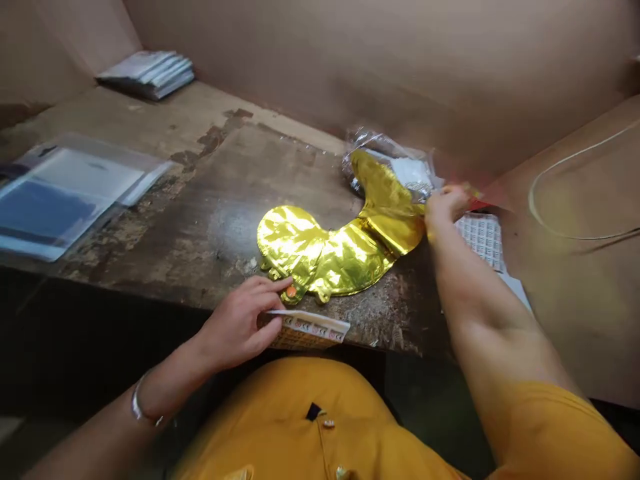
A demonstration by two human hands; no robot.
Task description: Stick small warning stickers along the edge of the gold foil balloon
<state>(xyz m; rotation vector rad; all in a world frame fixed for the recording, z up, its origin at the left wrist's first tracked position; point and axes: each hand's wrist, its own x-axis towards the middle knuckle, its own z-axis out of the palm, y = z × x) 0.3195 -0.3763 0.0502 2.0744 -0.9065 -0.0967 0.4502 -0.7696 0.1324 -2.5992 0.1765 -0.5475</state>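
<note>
A shiny gold foil balloon [345,257], flat and curved, lies on the worn dark table. My left hand [247,320] is at its lower left edge, with a folded sheet of CE-marked stickers [315,327] held between thumb and fingers. The index finger reaches onto the balloon's tabbed edge, beside a small orange round spot [291,291]. My right hand [450,202] is stretched to the far right, just past the balloon's right side, next to a clear plastic bag [390,157] with silvery contents. Its fingers are blurred, and a reddish blur lies beyond them.
Clear plastic sleeves [75,193] lie at the left. A stack of folded white packets [150,72] stands in the back left corner. Under my right forearm is another printed sticker sheet [483,237]. A pale cable [537,207] loops at the right. Walls close off the back.
</note>
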